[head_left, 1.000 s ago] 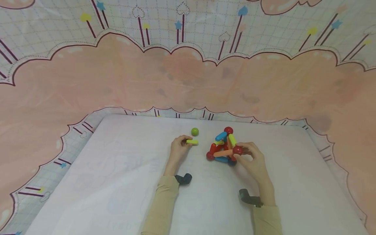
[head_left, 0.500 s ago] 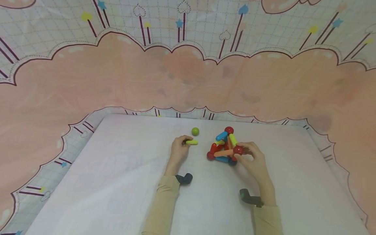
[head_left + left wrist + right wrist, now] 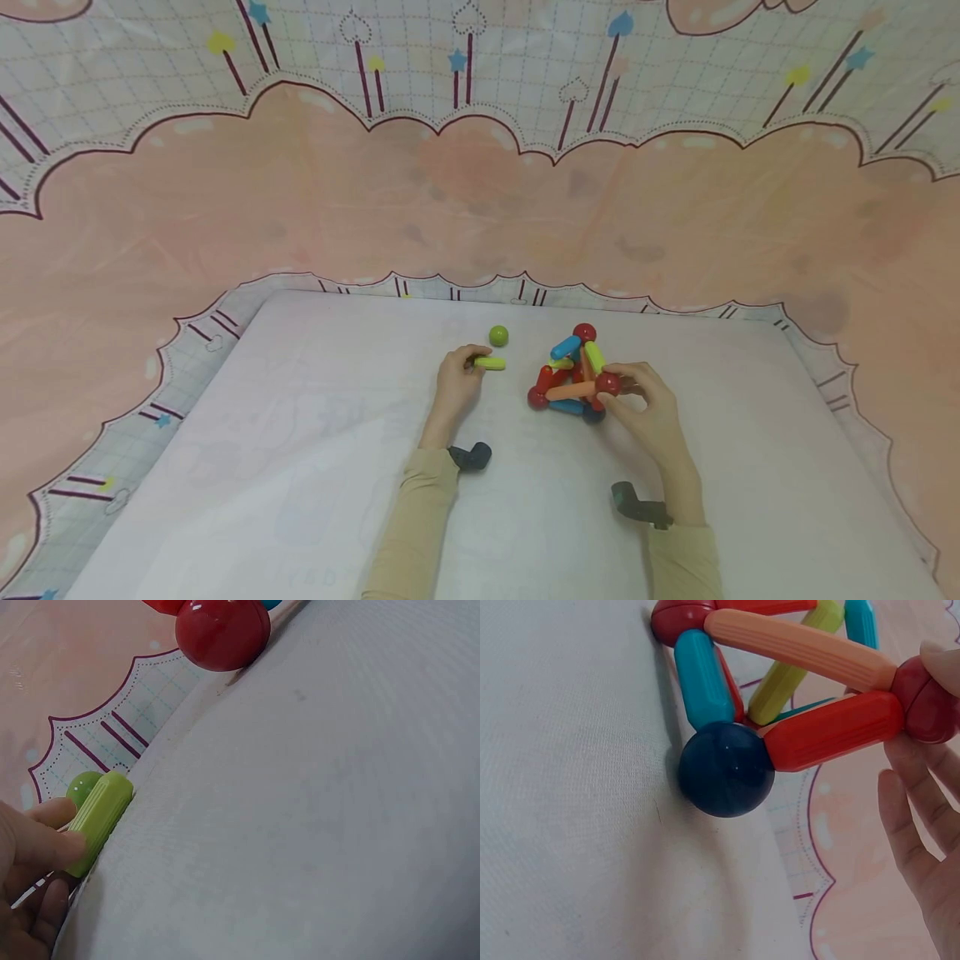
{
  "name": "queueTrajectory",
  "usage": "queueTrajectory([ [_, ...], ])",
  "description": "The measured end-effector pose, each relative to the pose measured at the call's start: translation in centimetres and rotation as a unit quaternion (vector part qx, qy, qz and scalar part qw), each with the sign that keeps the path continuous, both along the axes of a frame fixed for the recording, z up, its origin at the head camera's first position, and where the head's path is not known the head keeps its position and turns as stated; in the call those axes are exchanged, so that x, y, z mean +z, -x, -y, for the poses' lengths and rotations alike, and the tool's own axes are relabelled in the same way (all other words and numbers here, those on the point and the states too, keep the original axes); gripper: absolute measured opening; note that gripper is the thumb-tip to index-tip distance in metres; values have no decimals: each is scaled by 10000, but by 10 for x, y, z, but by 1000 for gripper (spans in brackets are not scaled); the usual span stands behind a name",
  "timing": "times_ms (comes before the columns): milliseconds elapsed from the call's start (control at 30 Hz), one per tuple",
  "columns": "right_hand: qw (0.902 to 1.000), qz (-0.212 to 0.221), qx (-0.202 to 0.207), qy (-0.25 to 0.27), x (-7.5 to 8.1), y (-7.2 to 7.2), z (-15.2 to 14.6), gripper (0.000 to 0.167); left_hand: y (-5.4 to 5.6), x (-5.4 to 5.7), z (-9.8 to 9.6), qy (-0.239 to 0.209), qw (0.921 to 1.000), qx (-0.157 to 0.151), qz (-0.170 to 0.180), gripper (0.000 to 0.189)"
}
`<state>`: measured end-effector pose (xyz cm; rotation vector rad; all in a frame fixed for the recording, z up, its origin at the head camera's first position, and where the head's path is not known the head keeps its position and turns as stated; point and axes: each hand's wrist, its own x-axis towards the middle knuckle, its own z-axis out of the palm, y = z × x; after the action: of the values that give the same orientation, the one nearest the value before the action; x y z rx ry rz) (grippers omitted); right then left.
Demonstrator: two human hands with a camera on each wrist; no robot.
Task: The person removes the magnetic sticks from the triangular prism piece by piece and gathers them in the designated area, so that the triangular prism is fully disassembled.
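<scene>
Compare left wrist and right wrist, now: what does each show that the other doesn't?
Only left wrist: the left grip pinching a loose lime stick, with a green ball behind it.

Only right wrist: the right grip holding a red corner ball, plus the dark blue ball and orange stick.

Both: white tabletop, patterned cloth and part of the built structure.

Head view: flat, even light, a bit hazy, fine detail soft. Both wrist views dimmer, greyer. Right wrist view has tiny glints on the dark blue ball (image 3: pixel 726 771) and a diffuse, soft-edged shadow nearby across the white tabletop (image 3: pixel 562 787). Light source out of frame.
</scene>
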<state>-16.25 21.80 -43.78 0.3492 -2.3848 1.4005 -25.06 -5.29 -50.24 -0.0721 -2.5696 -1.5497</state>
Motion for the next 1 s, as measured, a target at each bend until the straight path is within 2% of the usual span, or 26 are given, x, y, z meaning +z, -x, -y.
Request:
queueTrajectory([
  [133,9999,77,-5,68,-11,6,-5,40,-1,0,2,-88,10000,-3,21,28],
  [300,9997,205,-50,127,-13,8,-5,37,-2,-1,4,-320,9995,18,62,30],
  [600,9943,770,-673,-302,-6,10,7,48,-3,2,5,-693,9974,176,-21,30],
  [733,9909,956,-894,-316,-4,11,12,51,-6,9,3,-950,9951,218,-138,30],
  [867,9885,1079,-1008,-339,-1,11,15,51,-10,19,-2,-1150,9928,190,-268,29],
  [1000,9879,1088,-1037,-383,1,11,17,50,-13,30,-10,-1332,9901,-13,-436,28],
])
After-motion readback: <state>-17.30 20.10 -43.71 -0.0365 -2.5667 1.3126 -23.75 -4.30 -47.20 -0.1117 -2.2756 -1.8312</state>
